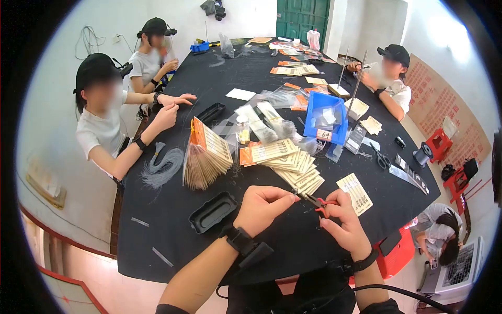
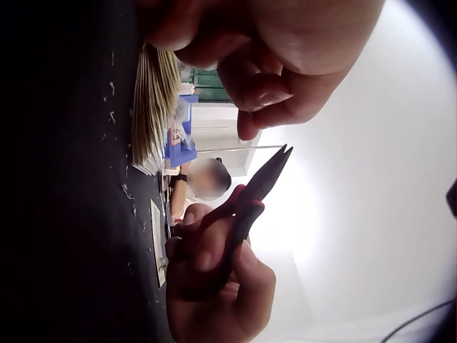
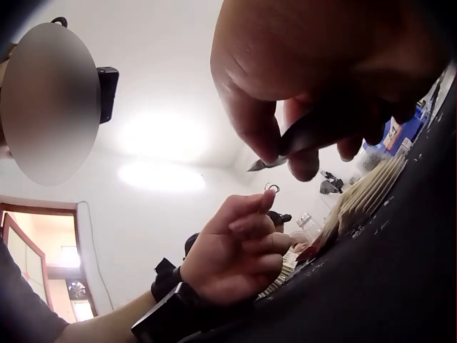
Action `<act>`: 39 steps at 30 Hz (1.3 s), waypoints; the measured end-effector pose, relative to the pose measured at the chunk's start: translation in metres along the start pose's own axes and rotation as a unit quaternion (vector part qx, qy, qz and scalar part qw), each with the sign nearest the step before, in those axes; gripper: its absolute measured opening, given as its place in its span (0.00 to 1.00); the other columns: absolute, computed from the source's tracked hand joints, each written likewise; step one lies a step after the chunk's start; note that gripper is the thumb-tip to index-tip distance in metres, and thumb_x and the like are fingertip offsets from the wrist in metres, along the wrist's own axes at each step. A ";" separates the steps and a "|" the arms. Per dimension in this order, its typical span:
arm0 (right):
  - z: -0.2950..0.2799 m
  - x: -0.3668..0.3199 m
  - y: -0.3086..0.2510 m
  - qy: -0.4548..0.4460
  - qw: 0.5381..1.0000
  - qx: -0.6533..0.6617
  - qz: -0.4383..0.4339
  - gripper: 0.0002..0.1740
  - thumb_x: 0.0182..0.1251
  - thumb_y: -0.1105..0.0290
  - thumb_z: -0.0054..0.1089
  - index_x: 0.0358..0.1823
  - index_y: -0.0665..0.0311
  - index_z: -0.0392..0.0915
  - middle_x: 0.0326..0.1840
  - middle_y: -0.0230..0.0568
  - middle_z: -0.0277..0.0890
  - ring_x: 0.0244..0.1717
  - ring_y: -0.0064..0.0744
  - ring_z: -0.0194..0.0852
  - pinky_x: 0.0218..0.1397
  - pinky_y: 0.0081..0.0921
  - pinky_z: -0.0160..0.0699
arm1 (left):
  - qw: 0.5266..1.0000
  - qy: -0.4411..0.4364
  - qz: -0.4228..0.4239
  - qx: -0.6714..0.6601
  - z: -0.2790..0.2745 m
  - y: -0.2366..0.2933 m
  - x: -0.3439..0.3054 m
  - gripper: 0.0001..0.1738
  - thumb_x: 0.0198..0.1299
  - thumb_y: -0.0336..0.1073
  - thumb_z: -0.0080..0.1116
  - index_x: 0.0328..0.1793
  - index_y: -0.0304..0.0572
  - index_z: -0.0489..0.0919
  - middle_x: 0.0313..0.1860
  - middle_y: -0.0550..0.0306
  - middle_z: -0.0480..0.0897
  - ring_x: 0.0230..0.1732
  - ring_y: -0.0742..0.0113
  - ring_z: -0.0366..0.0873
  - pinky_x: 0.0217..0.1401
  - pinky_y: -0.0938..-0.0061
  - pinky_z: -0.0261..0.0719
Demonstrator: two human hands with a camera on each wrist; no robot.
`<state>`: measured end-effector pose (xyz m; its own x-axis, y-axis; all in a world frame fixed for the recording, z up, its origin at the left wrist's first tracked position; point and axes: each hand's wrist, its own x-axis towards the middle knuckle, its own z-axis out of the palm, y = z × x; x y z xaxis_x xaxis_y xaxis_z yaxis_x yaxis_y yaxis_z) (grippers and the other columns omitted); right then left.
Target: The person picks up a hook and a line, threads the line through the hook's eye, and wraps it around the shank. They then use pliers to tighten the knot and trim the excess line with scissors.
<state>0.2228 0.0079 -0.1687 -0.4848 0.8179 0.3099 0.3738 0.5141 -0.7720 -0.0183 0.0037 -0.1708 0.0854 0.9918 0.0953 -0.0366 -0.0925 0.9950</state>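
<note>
My right hand [image 1: 346, 225] grips red-handled pliers [image 1: 320, 203] with dark, pointed tips, directed at my left hand [image 1: 266, 208]. Between the left thumb and forefinger a tiny curled piece [image 3: 273, 188] is pinched, seen in the right wrist view. In the left wrist view the tips of the pliers [image 2: 265, 177] stand slightly apart, off the left fingers. Beyond both hands lies a fanned pile of printed cards [image 1: 300, 170], and a single card [image 1: 355, 193] lies to the right of the pliers.
A black tray [image 1: 213, 212] lies left of my left hand, near a standing card bundle [image 1: 206, 157] and coiled clear line [image 1: 163, 166]. Farther off are a blue bin [image 1: 327, 118], scissors [image 1: 380, 157] and a wire spool [image 1: 422, 154]. Several people are around the table [image 1: 172, 238].
</note>
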 end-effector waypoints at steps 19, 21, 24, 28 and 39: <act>0.003 -0.001 0.003 0.010 0.999 -0.038 0.002 0.10 0.54 0.67 0.68 0.27 0.61 0.75 0.41 0.39 0.64 0.47 0.41 0.61 0.54 0.35 0.61 | 0.999 -0.004 0.016 0.031 0.006 -0.001 -0.004 0.09 0.61 0.31 0.67 0.40 0.30 0.88 0.27 0.63 0.85 0.29 0.85 0.75 0.31 0.85 0.71; 0.003 -0.001 0.003 0.006 0.999 -0.033 0.001 0.10 0.54 0.67 0.68 0.27 0.61 0.75 0.41 0.39 0.64 0.46 0.41 0.61 0.53 0.34 0.61 | 0.999 -0.008 0.008 0.043 0.004 0.000 -0.004 0.08 0.61 0.31 0.67 0.41 0.32 0.89 0.31 0.60 0.87 0.32 0.82 0.77 0.35 0.84 0.73; 0.003 0.000 0.003 0.009 1.000 -0.025 0.000 0.10 0.54 0.67 0.68 0.26 0.61 0.75 0.40 0.39 0.64 0.45 0.40 0.61 0.52 0.34 0.61 | 0.999 -0.011 0.003 0.042 0.004 -0.001 -0.004 0.08 0.61 0.31 0.67 0.41 0.32 0.89 0.31 0.61 0.87 0.31 0.83 0.77 0.35 0.84 0.73; 0.004 -0.001 0.003 0.011 1.000 -0.018 0.001 0.10 0.54 0.67 0.68 0.26 0.61 0.74 0.40 0.39 0.65 0.45 0.40 0.61 0.51 0.33 0.61 | 0.999 -0.004 0.010 0.041 0.005 0.000 -0.005 0.08 0.61 0.31 0.67 0.40 0.31 0.88 0.28 0.63 0.86 0.29 0.84 0.75 0.32 0.84 0.71; 0.004 0.000 0.003 0.008 1.000 -0.018 -0.002 0.09 0.55 0.68 0.68 0.27 0.61 0.75 0.40 0.39 0.65 0.44 0.39 0.62 0.50 0.33 0.62 | 0.997 -0.003 0.042 0.065 0.007 0.003 -0.005 0.09 0.60 0.32 0.66 0.38 0.30 0.87 0.24 0.65 0.84 0.26 0.86 0.73 0.29 0.84 0.69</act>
<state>0.2213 0.0086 -0.1734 -0.4742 0.8193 0.3222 0.3999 0.5265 -0.7502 -0.0117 -0.0022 -0.1686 0.0944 0.9794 0.1783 0.0859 -0.1865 0.9787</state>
